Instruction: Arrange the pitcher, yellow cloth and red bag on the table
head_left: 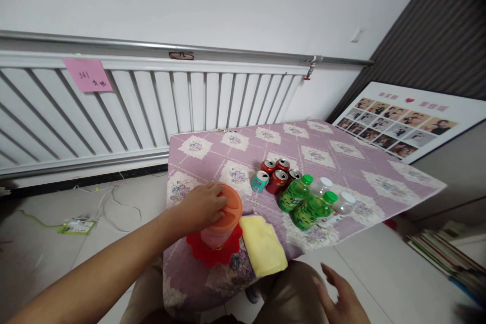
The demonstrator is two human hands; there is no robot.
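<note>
My left hand (205,206) curls its fingers over the orange lid (232,212) of a clear plastic jug (217,235). The jug stands on a red scalloped mat (212,257) near the front left of the table. Just right of the jug lies a folded yellow cloth (264,246), hanging slightly over the near edge. My right hand (339,296) hovers off the table at the lower right, fingers apart and holding nothing. The inside of the jug is mostly hidden by my hand and the lid.
Several opened drink cans (278,180), red and teal, stand mid-table. Beside them are two green-capped bottles (294,193) and two white-capped clear bottles (345,204). The purple floral tablecloth (299,157) reaches toward a white radiator (228,96). A power strip (77,227) lies on the floor.
</note>
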